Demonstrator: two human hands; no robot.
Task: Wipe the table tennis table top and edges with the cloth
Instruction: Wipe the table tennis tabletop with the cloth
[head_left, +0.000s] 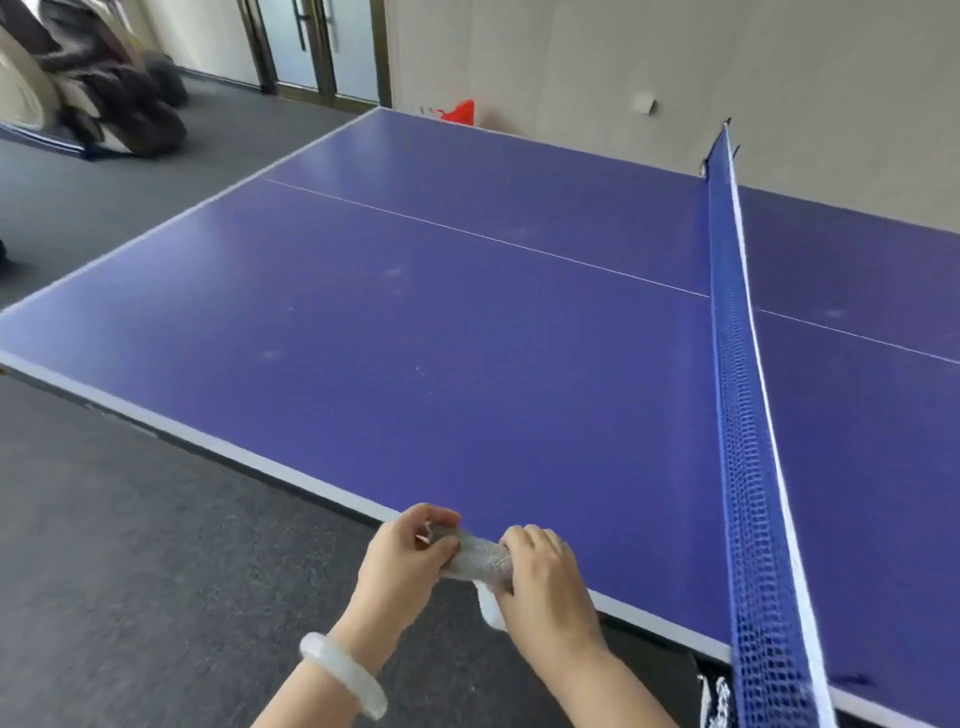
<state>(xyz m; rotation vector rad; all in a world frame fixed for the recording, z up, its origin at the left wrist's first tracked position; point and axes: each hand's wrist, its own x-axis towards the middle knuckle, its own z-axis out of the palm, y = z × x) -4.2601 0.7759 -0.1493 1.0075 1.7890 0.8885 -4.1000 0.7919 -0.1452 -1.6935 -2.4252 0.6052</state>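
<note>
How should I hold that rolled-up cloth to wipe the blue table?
Probably grip the cloth around its rolled middle, from above, palm on top. It is a roll, held at its ends by the left hand and right hand at the table edge, so the underside can rub.

Head view, forward and down (tilted) over near table (467, 338) edge

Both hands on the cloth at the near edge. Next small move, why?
Probably lay the cloth flat on the table top just ahead: left hand and right hand grip it bunched over the near edge, and pale smudges dot the blue surface.
</note>
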